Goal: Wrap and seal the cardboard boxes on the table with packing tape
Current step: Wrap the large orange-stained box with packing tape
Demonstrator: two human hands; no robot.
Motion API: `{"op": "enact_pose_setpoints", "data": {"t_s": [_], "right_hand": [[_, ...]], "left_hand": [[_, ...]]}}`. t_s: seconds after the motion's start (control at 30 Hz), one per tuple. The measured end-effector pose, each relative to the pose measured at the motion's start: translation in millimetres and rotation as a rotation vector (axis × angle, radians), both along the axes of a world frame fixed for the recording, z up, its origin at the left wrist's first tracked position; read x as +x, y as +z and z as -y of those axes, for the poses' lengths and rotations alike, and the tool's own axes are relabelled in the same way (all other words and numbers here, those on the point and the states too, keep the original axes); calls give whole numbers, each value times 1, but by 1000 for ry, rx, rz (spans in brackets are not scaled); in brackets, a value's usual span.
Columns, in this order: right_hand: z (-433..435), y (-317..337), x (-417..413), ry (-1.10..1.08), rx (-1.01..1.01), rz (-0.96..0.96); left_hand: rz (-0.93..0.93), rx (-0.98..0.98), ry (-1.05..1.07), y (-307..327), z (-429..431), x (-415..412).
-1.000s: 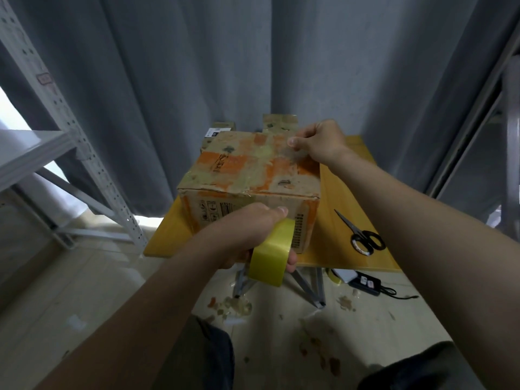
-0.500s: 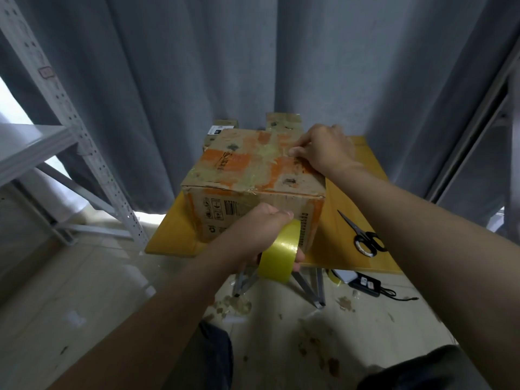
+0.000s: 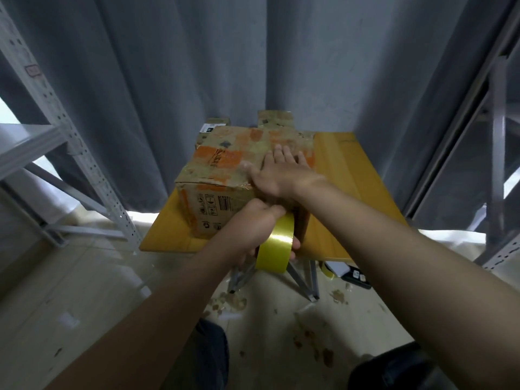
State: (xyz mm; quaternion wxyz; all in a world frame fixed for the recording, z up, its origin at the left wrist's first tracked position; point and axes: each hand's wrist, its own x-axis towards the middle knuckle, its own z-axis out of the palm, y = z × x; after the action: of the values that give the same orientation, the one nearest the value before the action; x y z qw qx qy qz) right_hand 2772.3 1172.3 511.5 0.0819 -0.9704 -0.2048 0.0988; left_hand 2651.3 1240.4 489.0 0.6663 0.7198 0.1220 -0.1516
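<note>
A worn cardboard box [image 3: 225, 161] with orange patches and old tape sits on the yellow table [image 3: 351, 175]. My right hand [image 3: 277, 175] lies flat on the near right part of the box top, fingers straight and pointing away from me. My left hand [image 3: 250, 229] grips a roll of yellow packing tape [image 3: 277, 244] against the box's near face, just below the front top edge. Two more cardboard boxes [image 3: 274, 119] stand behind the first one, mostly hidden.
Grey curtains hang behind the table. A metal shelf rack [image 3: 53, 130] stands at the left and another frame [image 3: 498, 142] at the right. Tape scraps and a dark device [image 3: 357, 277] lie on the floor under the table's metal legs [image 3: 298, 280].
My right hand slid from the far right of the box top toward the near edge and flattened out. The left hand with the tape roll stayed at the box's front face.
</note>
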Motion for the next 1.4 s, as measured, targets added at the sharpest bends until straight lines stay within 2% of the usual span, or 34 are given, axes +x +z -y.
{"op": "enact_pose_setpoints", "data": {"t_s": [0.3,0.47,0.63,0.77,0.93,1.03,1.1,1.2,1.3,1.33,1.4], "right_hand": [[-11,-2,31,-105,-59,71],[-11,-4,35,-104,-64,86],[-11,-3,33,-107,-74,86],[-12,-3,33,-104,-55,82],[-10,-3,37,-117,5,93],[-6,3,32,-112,220,150],[3,8,23,-134,410,245],[36,11,19,-255,551,385],[88,3,18,-408,708,347],[107,-2,15,-441,668,278],[138,-18,7,-442,421,83]], "left_hand": [[24,44,-42,-7,0,1],[-132,31,-67,-19,-6,-5],[-148,168,-176,-24,-13,1],[-161,388,-254,-34,-14,1],[-168,120,-197,-50,-14,-2],[-133,40,-141,-58,-14,0],[-143,-84,-83,-63,-13,2],[-144,-183,-29,-66,-10,5],[-145,-190,18,-68,-5,6],[-150,-200,37,-67,-2,6],[-143,-201,73,-65,4,5]]}}
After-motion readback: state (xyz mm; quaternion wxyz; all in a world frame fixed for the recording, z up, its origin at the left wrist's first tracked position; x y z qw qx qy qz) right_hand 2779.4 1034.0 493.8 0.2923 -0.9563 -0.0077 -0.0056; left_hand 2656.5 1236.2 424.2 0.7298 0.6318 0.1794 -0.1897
